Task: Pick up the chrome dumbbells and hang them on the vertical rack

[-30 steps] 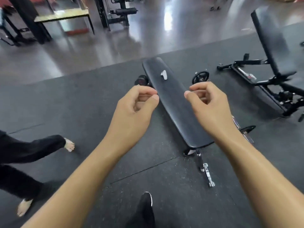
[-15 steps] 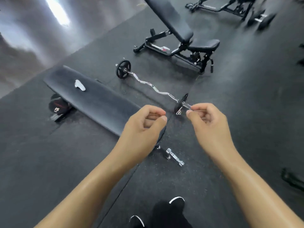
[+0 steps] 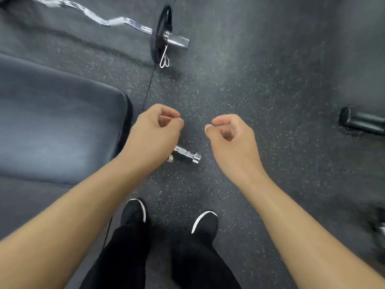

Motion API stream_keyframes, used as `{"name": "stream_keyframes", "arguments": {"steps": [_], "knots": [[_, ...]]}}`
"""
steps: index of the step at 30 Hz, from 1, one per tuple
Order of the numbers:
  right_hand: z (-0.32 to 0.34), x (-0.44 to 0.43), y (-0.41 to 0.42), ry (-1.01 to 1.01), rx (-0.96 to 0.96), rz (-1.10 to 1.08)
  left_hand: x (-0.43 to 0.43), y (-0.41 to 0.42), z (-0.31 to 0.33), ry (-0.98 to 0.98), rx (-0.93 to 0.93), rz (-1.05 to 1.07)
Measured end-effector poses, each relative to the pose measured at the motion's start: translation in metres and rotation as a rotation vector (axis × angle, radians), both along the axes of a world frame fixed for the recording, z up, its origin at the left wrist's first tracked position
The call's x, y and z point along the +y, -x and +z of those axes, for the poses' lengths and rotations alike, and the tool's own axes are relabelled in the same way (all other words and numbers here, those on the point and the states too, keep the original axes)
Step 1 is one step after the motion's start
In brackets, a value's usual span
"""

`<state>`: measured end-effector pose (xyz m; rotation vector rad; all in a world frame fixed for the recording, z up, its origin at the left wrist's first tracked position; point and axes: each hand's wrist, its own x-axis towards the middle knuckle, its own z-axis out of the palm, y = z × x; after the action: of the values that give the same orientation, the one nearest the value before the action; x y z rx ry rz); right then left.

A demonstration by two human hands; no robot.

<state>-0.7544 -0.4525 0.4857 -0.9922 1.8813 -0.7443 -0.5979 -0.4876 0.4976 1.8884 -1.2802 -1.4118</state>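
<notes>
The speckled rubber floor (image 3: 260, 69) fills the view. On the left lies a wide dark bench pad (image 3: 58, 122), with its rounded corner close to your left wrist. Your two bare forearms reach in from the near edge, with your black trousers (image 3: 158, 257) between them.

At the far left a chrome curl bar (image 3: 116, 20) runs across the floor to a black plate (image 3: 164, 19), with the bar's sleeve end sticking out to the right of it. A black padded roller (image 3: 362, 122) lies at the right edge.

Your black shoes (image 3: 134, 211) with white trim stand side by side on the floor.

Your left hand (image 3: 154, 132) and right hand (image 3: 231, 140) hover apart above the floor. On each the fingers are curled in with the thumb tip against the forefinger, and neither holds anything.

The chrome dumbbell (image 3: 186, 155) lies flat on the floor, just far of your shoes. It shows between your two wrists, its left end hidden behind your left wrist, and neither hand touches it.

A wire spring clip (image 3: 164, 58) hangs from the bar sleeve beside the plate.
</notes>
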Motion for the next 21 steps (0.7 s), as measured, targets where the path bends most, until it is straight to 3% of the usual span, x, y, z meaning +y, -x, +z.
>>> {"name": "stream_keyframes", "arguments": {"steps": [8,13,15,17,21], "knots": [[-0.281,0.016,0.01,-0.274,-0.049,-0.246,-0.022,0.012,-0.295,-0.23,-0.257,-0.178],[-0.397,0.013,0.004,-0.476,-0.187,-0.392,-0.057,0.014,-0.404,-0.289,-0.642,-0.312],[-0.426,0.012,0.004,-0.504,-0.239,-0.447,-0.074,0.012,-0.431,-0.31,-0.717,-0.354],[-0.448,0.009,0.006,-0.532,-0.283,-0.47,-0.087,0.008,-0.453,-0.38,-0.705,-0.354],[-0.472,0.002,0.001,-0.55,-0.412,-0.52,-0.091,0.002,-0.482,-0.542,-0.479,-0.219]]}}
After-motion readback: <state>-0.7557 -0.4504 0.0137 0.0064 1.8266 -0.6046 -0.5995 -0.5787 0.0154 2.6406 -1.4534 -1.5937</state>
